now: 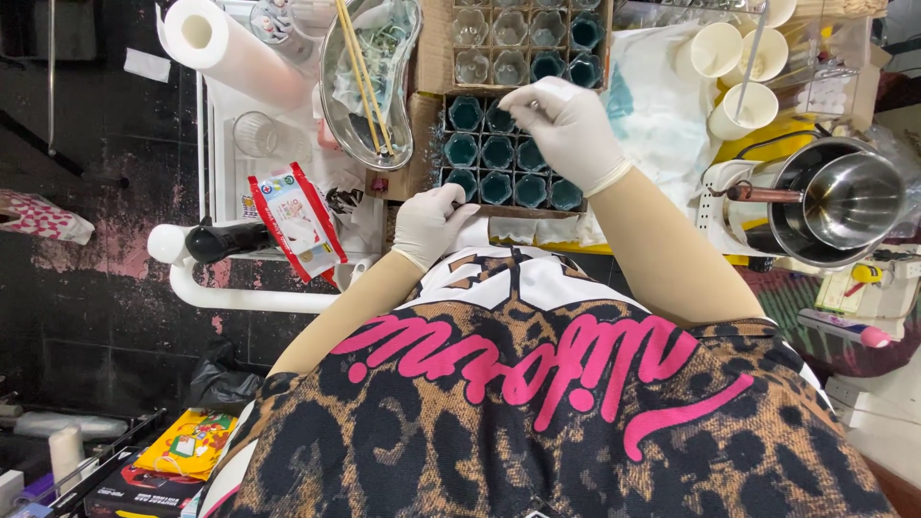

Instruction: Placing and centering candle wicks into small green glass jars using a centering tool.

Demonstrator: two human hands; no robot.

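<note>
A cardboard tray [422, 144] holds rows of small glasses filled with teal wax [497, 152]. My right hand [568, 127], in a white glove, hovers over the tray's upper right glasses with thumb and fingertips pinched together. Whatever is between them is too small to make out. My left hand [429, 223], also gloved, curls on the tray's near edge, at its lower left corner. A second cardboard tray [436, 58] farther away holds clear empty glasses [489, 43] and a few teal ones [566, 58].
A kidney-shaped metal dish [336, 96] with wooden sticks [363, 77] lies left of the trays. A paper towel roll [225, 43], a red and white packet [295, 219] and a black-handled tool [225, 240] are on the left. White paper cups [734, 77] and steel pots [835, 206] stand on the right.
</note>
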